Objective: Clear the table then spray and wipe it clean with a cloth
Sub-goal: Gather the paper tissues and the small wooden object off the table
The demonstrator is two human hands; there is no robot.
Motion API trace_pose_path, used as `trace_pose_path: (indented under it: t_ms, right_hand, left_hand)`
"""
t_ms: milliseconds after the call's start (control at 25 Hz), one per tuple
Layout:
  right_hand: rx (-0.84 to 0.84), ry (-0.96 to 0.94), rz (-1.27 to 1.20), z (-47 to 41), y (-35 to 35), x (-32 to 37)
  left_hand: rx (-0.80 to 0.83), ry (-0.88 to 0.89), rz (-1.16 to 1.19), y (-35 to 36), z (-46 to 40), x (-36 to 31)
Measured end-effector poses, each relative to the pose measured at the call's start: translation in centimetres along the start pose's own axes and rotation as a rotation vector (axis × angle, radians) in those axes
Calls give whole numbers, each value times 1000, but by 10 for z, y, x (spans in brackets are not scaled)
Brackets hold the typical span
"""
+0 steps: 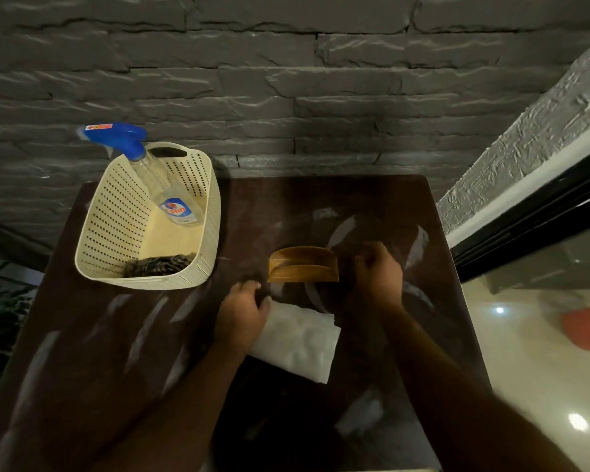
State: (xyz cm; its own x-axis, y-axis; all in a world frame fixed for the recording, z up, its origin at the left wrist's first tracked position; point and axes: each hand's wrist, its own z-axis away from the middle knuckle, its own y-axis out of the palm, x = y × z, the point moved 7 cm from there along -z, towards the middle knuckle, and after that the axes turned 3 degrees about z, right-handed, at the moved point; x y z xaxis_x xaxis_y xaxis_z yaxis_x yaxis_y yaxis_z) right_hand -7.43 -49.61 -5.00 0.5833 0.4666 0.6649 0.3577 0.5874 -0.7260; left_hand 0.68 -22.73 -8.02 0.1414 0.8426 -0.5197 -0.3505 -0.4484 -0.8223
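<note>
My table (pixel 372 199): dark, glossy, streaked. Basket (pixel 116 212): cream perforated plastic. Spray bottle (pixel 171 195): clear plastic, blue head. Cloth (pixel 300 338): white, soft. Holder (pixel 303 264): amber, glossy.

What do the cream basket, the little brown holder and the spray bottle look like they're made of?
The basket looks like moulded matte plastic: even rows of punched holes and a cut-out handle. The brown holder seems amber-toned, glossy and slightly see-through, probably plastic, though polished wood is possible. The spray bottle has a clear plastic body and a blue plastic trigger head.
</note>
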Motion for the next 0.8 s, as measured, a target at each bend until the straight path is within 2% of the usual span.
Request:
trace_pose_path:
  t_ms: [80, 120, 200, 280, 440, 640, 720, 800]
  right_hand:
    - [20, 70, 3, 32, 4, -18]
    - [79, 70, 32, 48, 13, -24]
    - [241, -13, 160, 78, 38, -27]
    - [374, -135, 314, 97, 56, -24]
    - [431, -279, 480, 99, 69, -6]
    - [533, -315, 663, 97, 87, 0]
    - [605, -324, 678, 99, 90, 3]
    - [699, -371, 676, 102, 93, 9]
  left_hand:
    - [279, 58, -219, 27, 21, 6]
    - [330, 152, -323, 36, 30, 2]
    - [335, 295, -424, 42, 38, -7]
    - [314, 358, -451, 40, 35, -16]
    - [365, 539, -545, 42, 30, -34]
    - [499, 388, -572, 49, 28, -32]
    - [534, 420, -584, 47, 32, -37]
    - [543, 450, -436, 40, 34, -42]
